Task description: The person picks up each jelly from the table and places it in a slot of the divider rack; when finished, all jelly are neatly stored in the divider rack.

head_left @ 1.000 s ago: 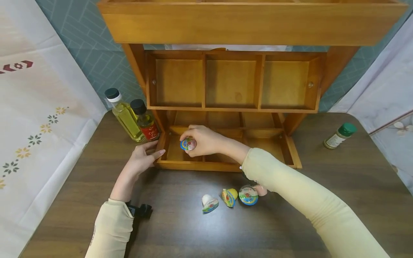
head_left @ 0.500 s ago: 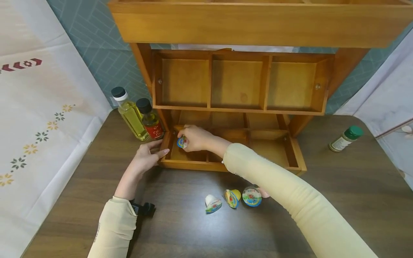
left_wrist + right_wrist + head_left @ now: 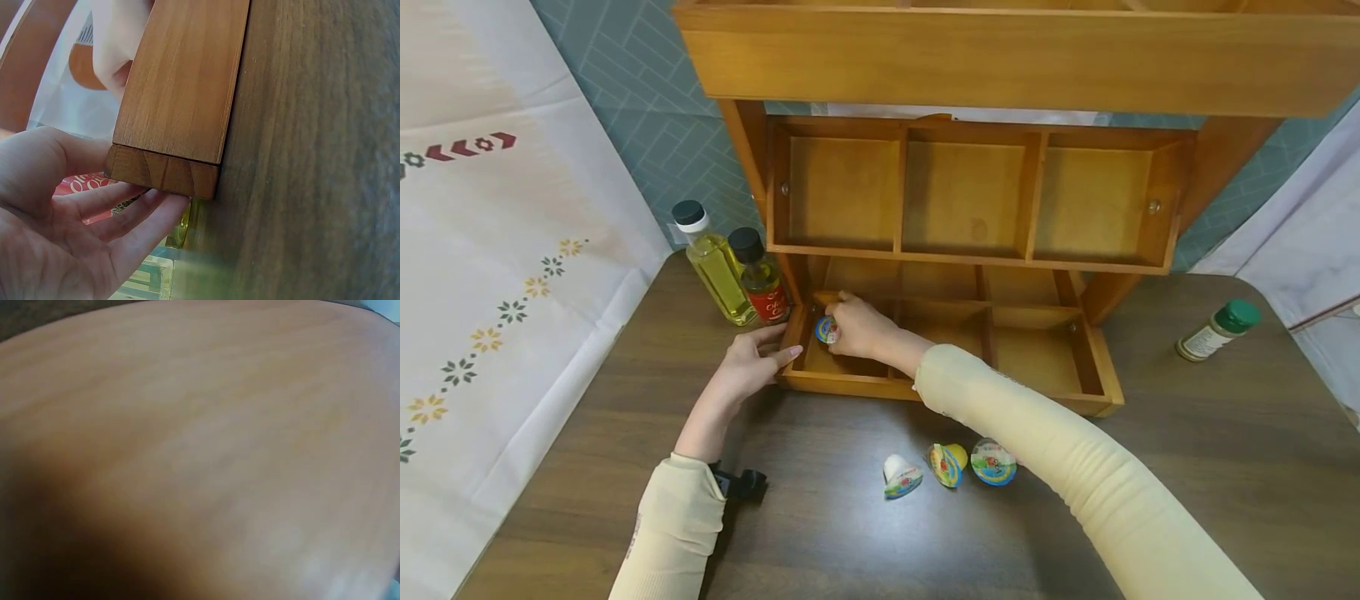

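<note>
Jelly cup (image 3: 826, 330) inside the left box of the lower wooden tray (image 3: 850, 387)

Pinched between the bent fingers and thumb of the right hand (image 3: 861, 327), with a round, blue-edged lid showing. Hard to tell if touching the tray's floor or just above it. Gripping the tray's left wall near the front corner with the left hand (image 3: 747, 364): thumb on top, other fingers along the outside.

On the brown table (image 3: 820, 533), in front of the tray, three more in a short row. First, a white jelly cup (image 3: 901, 477), tipped over; just beside, a yellow jelly cup (image 3: 947, 463), tipped too; last, a round-lidded jelly cup (image 3: 994, 462), lid facing up, near the right sleeve (image 3: 1037, 433).

Just left of the tray, a short oil bottle (image 3: 767, 292) with a red label; past that, a tall oil bottle (image 3: 721, 271) with yellow oil inside. Well off to the right of the tray, a spice jar (image 3: 1217, 331) with a green cap. Above the tray, a middle wooden tray (image 3: 966, 200) with three boxes. Higher over the tray, a big wooden top box (image 3: 1000, 62).
</note>
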